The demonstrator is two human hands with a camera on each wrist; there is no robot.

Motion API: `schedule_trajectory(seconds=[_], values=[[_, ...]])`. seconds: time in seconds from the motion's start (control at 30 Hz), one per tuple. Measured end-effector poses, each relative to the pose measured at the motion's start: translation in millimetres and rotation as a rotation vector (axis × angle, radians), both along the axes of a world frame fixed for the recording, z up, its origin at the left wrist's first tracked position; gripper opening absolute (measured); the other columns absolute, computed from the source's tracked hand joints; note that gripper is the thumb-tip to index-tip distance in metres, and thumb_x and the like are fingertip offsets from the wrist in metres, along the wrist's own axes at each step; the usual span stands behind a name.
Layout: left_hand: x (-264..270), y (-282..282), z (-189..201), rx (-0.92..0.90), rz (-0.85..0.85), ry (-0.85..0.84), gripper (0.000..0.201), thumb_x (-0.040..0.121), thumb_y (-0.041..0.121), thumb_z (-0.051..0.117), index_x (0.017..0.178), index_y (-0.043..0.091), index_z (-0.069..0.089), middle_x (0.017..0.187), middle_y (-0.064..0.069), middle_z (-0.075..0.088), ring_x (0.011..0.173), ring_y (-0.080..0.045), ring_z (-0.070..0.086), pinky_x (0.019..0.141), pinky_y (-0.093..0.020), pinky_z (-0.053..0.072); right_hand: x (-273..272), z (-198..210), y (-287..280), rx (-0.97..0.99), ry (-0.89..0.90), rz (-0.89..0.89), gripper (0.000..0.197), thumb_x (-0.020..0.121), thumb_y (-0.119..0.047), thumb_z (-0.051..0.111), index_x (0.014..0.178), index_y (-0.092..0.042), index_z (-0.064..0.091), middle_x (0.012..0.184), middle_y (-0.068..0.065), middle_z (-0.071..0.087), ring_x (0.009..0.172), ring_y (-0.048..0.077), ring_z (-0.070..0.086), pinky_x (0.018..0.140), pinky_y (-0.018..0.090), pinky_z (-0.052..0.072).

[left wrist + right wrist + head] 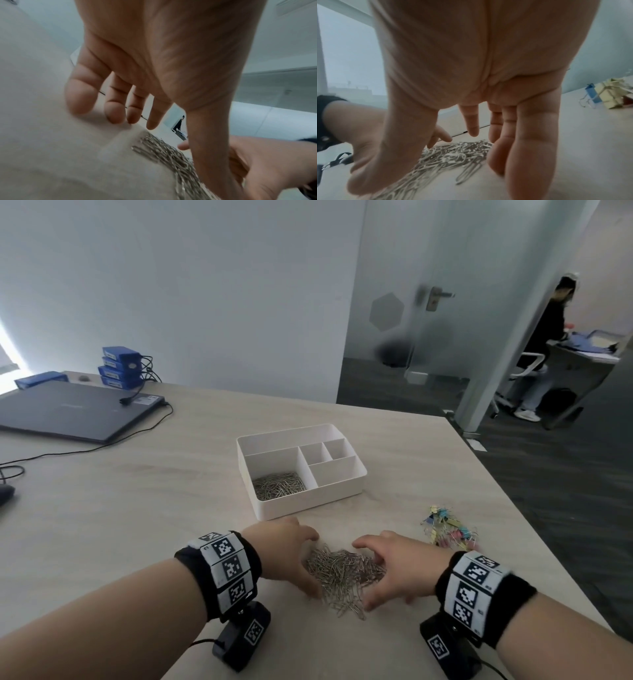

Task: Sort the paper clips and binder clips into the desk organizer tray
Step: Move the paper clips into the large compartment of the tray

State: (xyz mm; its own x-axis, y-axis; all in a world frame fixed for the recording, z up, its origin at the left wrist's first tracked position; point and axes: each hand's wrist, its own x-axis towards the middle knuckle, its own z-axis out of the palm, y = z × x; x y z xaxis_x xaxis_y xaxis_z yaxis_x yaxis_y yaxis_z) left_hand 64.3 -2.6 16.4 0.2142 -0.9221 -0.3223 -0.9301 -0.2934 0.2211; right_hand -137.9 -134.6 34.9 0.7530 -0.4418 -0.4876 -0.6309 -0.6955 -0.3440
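A pile of silver paper clips (342, 573) lies on the table near me. My left hand (287, 553) and right hand (390, 570) flank it, fingers extended and slightly cupped, thumbs at the near side, touching the pile's edges. The wrist views show the same clips (171, 155) (450, 155) between both palms, with fingertips on the table. The white organizer tray (308, 505) stands just beyond; its large left compartment holds more paper clips (279, 490), and the other compartments look empty. Coloured binder clips (448, 529) (607, 97) lie in a heap to the right.
A closed laptop (75, 412) with cables (85, 448) and stacked blue boxes (120, 368) occupy the far left. A mouse (5, 494) sits at the left border. The table's right edge runs close past the binder clips. A person (544, 347) stands at a desk beyond the glass door.
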Motion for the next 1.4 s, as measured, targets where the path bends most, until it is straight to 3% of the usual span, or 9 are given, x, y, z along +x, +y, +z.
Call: schedule_trajectory(seconds=[0.13,0.33,0.53,0.7,0.9,0.97,1.1,1.23,1.4], values=[[-15,-3,-2,0.013,-0.059,-0.026,0.094,0.044,0.080,0.075,0.127,0.047,0.045,0.112,0.007,0.045,0.098,-0.020,0.058,0.085,-0.035,0.051,8,-2,12,-0.029,-0.005,0.072,0.103,0.059,-0.052,0.090,0.146,-0.043,0.035,0.123,-0.008,0.041,0.082,0.010,0.060,0.055,0.025,0.060],[-25,-12,-6,-0.082,-0.021,-0.016,0.069,0.062,0.066,0.077,0.124,0.044,0.054,0.107,0.005,0.049,0.098,-0.022,0.062,0.080,-0.030,0.048,25,-15,14,-0.042,-0.087,0.055,0.071,0.067,-0.051,0.083,0.128,-0.034,0.051,0.113,0.000,0.049,0.079,0.021,0.067,0.056,0.037,0.063],[-19,-14,-7,-0.143,0.034,0.038,0.043,0.078,0.056,0.065,0.117,0.038,0.062,0.110,0.004,0.058,0.101,-0.019,0.062,0.087,-0.033,0.052,35,-18,9,-0.063,-0.132,0.031,0.042,0.080,-0.035,0.075,0.118,-0.026,0.058,0.112,0.004,0.059,0.067,0.013,0.056,0.048,0.019,0.043],[-16,-16,-6,-0.173,0.052,0.078,0.032,0.082,0.046,0.062,0.111,0.033,0.066,0.110,0.005,0.064,0.099,-0.018,0.063,0.079,-0.028,0.051,40,-21,7,0.049,-0.209,-0.093,0.016,0.085,-0.023,0.065,0.100,-0.025,0.062,0.087,0.001,0.068,0.054,0.016,0.065,0.051,0.031,0.058],[-10,-17,-7,-0.199,0.104,0.183,0.017,0.078,0.029,0.066,0.094,0.029,0.071,0.088,0.012,0.062,0.082,-0.012,0.061,0.071,-0.027,0.054,40,-25,3,0.117,-0.256,-0.149,0.014,0.085,-0.017,0.066,0.086,-0.029,0.060,0.084,0.006,0.068,0.067,0.031,0.074,0.059,0.042,0.062],[-9,-17,-6,-0.205,0.122,0.224,0.014,0.077,0.028,0.067,0.090,0.028,0.072,0.080,0.014,0.060,0.076,-0.010,0.063,0.068,-0.026,0.055,40,-26,1,0.125,-0.269,-0.147,0.015,0.085,-0.016,0.067,0.085,-0.030,0.060,0.083,0.005,0.067,0.062,0.028,0.071,0.061,0.045,0.062],[-6,-17,-4,-0.210,0.155,0.302,0.011,0.077,0.027,0.071,0.088,0.027,0.073,0.074,0.014,0.062,0.063,-0.004,0.062,0.064,-0.024,0.057,40,-25,0,0.172,-0.303,-0.160,0.015,0.088,-0.011,0.066,0.089,-0.025,0.062,0.079,0.005,0.065,0.058,0.017,0.065,0.060,0.038,0.061],[1,-17,1,-0.208,0.217,0.455,0.013,0.080,0.013,0.069,0.092,0.017,0.073,0.080,0.003,0.070,0.066,-0.019,0.072,0.062,-0.035,0.064,40,-20,-4,0.201,-0.329,-0.179,0.011,0.088,-0.011,0.067,0.092,-0.020,0.063,0.076,0.008,0.065,0.060,0.021,0.064,0.062,0.040,0.060],[12,-16,12,-0.258,0.247,0.505,0.010,0.081,0.014,0.071,0.090,0.019,0.072,0.080,0.003,0.073,0.058,-0.012,0.070,0.059,-0.030,0.063,39,-15,-8,0.214,-0.374,-0.213,0.012,0.088,-0.009,0.069,0.099,-0.008,0.064,0.072,0.004,0.062,0.054,0.013,0.060,0.054,0.030,0.058]])
